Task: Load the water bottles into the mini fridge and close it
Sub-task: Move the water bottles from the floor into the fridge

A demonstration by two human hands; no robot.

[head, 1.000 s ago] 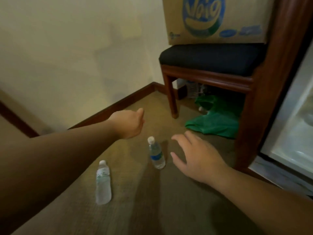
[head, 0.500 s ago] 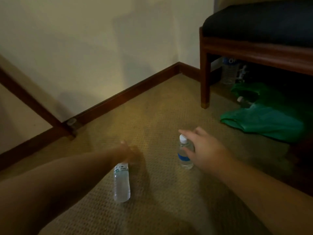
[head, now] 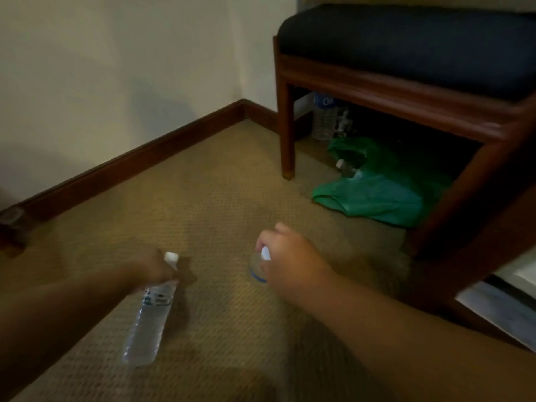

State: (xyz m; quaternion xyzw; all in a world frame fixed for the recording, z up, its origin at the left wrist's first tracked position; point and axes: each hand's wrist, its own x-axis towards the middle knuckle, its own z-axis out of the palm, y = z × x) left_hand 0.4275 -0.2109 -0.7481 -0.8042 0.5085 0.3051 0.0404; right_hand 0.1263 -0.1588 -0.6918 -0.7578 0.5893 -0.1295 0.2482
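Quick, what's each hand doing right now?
Left hand: grips the neck of the clear bottle.
Right hand: grip closed round the blue-label bottle.

L hand (head: 150, 268) on bottle (head: 148, 317), R hand (head: 290, 262) on 2nd bottle (head: 256, 269)

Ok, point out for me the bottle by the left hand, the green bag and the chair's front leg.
Left bottle (head: 146, 323), head view: middle of its clear body.
Green bag (head: 374, 195), head view: flat part lying on the carpet.
Chair leg (head: 287, 132), head view: midway up the wooden post.
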